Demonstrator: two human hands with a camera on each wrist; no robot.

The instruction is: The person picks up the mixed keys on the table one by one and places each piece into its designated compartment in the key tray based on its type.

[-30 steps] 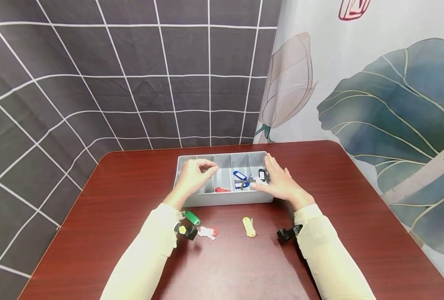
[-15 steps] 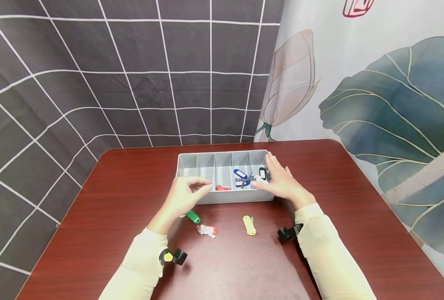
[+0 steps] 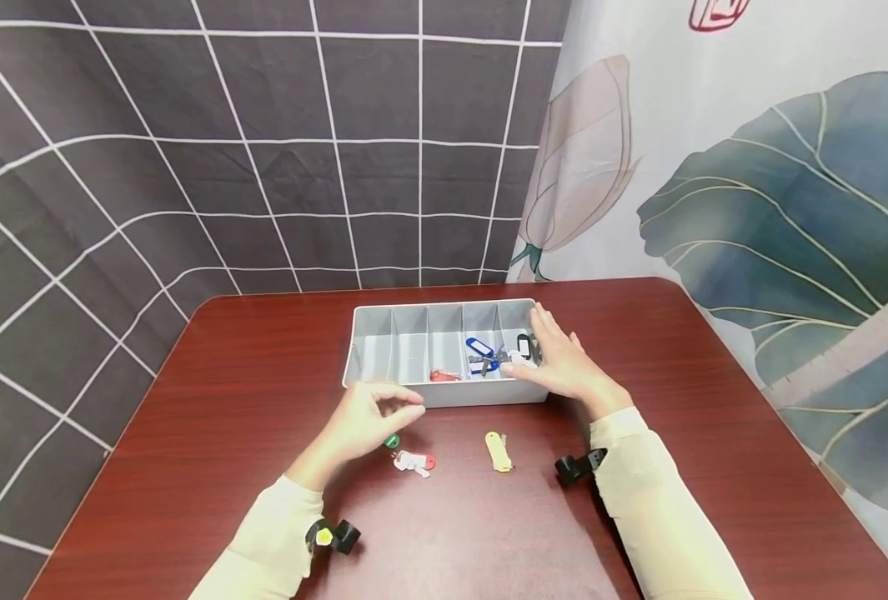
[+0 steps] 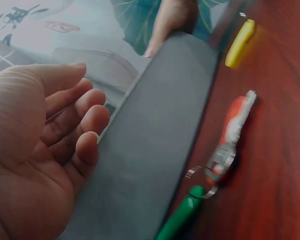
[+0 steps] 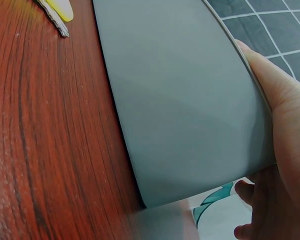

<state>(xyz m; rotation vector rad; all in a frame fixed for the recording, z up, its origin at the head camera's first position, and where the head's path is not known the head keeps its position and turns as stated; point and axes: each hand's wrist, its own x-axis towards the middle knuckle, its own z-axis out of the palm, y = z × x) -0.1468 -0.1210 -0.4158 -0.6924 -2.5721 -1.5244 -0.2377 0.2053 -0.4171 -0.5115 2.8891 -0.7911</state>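
Note:
My left hand hovers in front of the grey divided tray, fingers loosely curved and holding nothing. It overlaps a green key tag in the head view; the left wrist view shows that tag with its ring below the tray's front wall. Beside it lies a key with a red-and-white tag. My right hand rests on the tray's right front corner, thumb over the front rim, fingers straight along the right side.
A yellow key tag lies in front of the tray. Inside are a red tag, blue tags with keys, and a black tag, each colour in its own compartment. The brown table meets hanging cloths behind.
My left hand has drawn back from over the tray's left compartments to in front of it, near the green tag. The right hand has stayed at the tray's corner.

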